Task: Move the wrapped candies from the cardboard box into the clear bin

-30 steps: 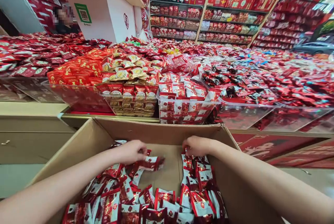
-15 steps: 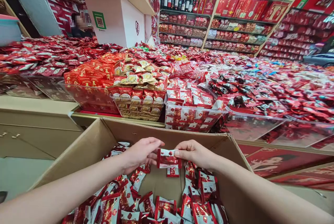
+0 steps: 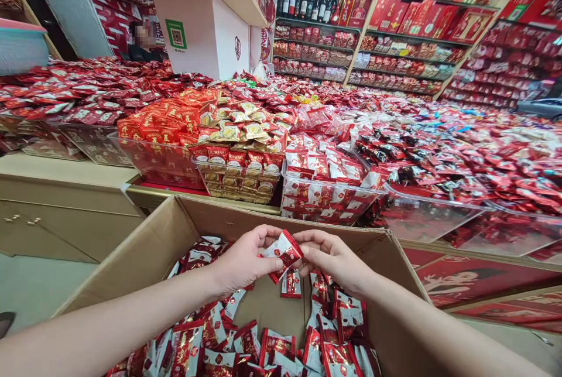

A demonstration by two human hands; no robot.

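Note:
A small red and white candy packet [image 3: 283, 251] is held tilted over the open cardboard box [image 3: 246, 222]. My left hand [image 3: 248, 257] grips its left side, thumb across the front and fingers behind. At the packet's right edge, my right hand [image 3: 331, 254] has its fingers closed on it. Below the hands, many similar packets [image 3: 278, 345] lie loose in the box, around a bare patch of its cardboard bottom. One packet [image 3: 291, 283] lies alone just under the held one.
Behind the box stand clear plastic bins: one of red and white packets [image 3: 325, 184], one of durian packets [image 3: 239, 169], one of orange-red packets [image 3: 162, 131]. Bottles [image 3: 305, 2] line a back shelf. A person [image 3: 144, 40] is at the far left.
My left hand has closed onto the packet, which my right hand alone held before. The packet has turned from level to tilted and risen slightly. The view has shifted a little.

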